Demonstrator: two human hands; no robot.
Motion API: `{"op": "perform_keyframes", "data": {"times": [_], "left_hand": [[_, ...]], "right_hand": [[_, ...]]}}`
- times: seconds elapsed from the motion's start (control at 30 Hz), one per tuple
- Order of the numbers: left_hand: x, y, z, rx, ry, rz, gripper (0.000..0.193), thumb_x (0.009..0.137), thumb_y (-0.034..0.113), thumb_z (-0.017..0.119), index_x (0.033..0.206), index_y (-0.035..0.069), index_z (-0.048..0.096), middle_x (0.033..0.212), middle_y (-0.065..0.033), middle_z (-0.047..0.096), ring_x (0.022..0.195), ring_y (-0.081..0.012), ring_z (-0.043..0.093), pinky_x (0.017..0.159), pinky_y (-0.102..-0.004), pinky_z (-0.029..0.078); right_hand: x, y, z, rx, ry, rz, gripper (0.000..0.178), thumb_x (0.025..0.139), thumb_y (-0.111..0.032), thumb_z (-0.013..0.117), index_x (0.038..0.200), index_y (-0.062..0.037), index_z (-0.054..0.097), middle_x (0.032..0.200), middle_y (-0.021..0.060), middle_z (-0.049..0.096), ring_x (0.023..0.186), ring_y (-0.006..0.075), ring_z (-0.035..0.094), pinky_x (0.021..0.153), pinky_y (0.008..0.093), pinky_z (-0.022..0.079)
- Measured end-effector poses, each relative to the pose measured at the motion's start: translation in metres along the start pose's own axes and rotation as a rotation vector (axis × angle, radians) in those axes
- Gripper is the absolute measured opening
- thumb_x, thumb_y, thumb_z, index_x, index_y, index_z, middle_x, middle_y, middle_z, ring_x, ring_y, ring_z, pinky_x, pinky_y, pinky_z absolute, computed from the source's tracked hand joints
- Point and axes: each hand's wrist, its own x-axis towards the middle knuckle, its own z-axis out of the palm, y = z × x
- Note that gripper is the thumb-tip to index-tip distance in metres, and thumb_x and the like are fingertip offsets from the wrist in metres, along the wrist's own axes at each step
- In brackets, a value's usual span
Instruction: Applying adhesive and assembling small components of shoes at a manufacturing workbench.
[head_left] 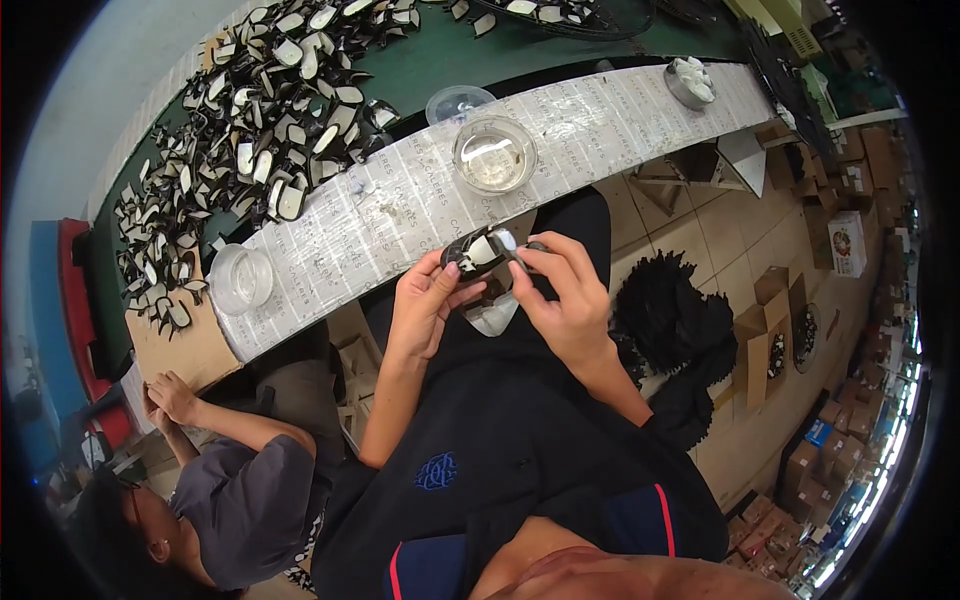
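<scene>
So the held piece (482, 250) is done up in glossy black with a cream-white patch, a combo pretty much matched by the heap of pieces (275, 120) on the dark green tabletop (420, 45), and some white is shown on the small item (507, 241) right beside it. The silvery-white covering (380, 225) is patterned all over with lines of grey lettering, while the black top (540, 430) is broken up by a blue emblem (436, 471) and navy panels (635, 522) striped in pinkish red. Dark grey is worn on the co-worker's shirt (240, 500), and cardboard brown is repeated across the boxes (750, 345) over beige floor tiles (690, 220).
</scene>
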Motion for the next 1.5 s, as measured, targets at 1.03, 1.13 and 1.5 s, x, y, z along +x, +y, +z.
{"op": "perform_keyframes", "data": {"times": [1.03, 1.13, 1.5], "left_hand": [[0.005, 0.003, 0.0, -0.027, 0.06, -0.017, 0.021, 0.098, 0.017, 0.056, 0.109, -0.001, 0.058, 0.108, -0.012, 0.066, 0.099, -0.0222, 0.067, 0.088, -0.0336, 0.057], [0.005, 0.003, -0.001, -0.019, 0.053, -0.019, 0.022, 0.099, 0.018, 0.056, 0.109, -0.001, 0.058, 0.108, -0.0125, 0.066, 0.099, -0.0233, 0.067, 0.088, -0.0334, 0.057], [0.004, 0.001, 0.0, -0.033, 0.046, -0.026, 0.021, 0.099, 0.018, 0.056, 0.109, 0.0, 0.059, 0.108, -0.0121, 0.067, 0.101, -0.0241, 0.067, 0.087, -0.0337, 0.057]], "right_hand": [[-0.008, 0.003, 0.01, 0.05, -0.089, 0.083, 0.026, 0.078, 0.001, 0.073, 0.104, -0.0015, 0.067, 0.102, 0.013, 0.057, 0.077, 0.0238, 0.065, 0.063, 0.0303, 0.055], [-0.005, 0.008, 0.006, -0.003, -0.055, 0.077, 0.026, 0.078, 0.001, 0.073, 0.103, -0.0011, 0.067, 0.103, 0.013, 0.056, 0.076, 0.0226, 0.065, 0.062, 0.0301, 0.054], [-0.002, -0.001, 0.0, 0.071, -0.056, 0.051, 0.028, 0.076, 0.006, 0.073, 0.102, -0.0007, 0.068, 0.102, 0.0117, 0.059, 0.076, 0.0177, 0.064, 0.062, 0.0262, 0.055]]}}
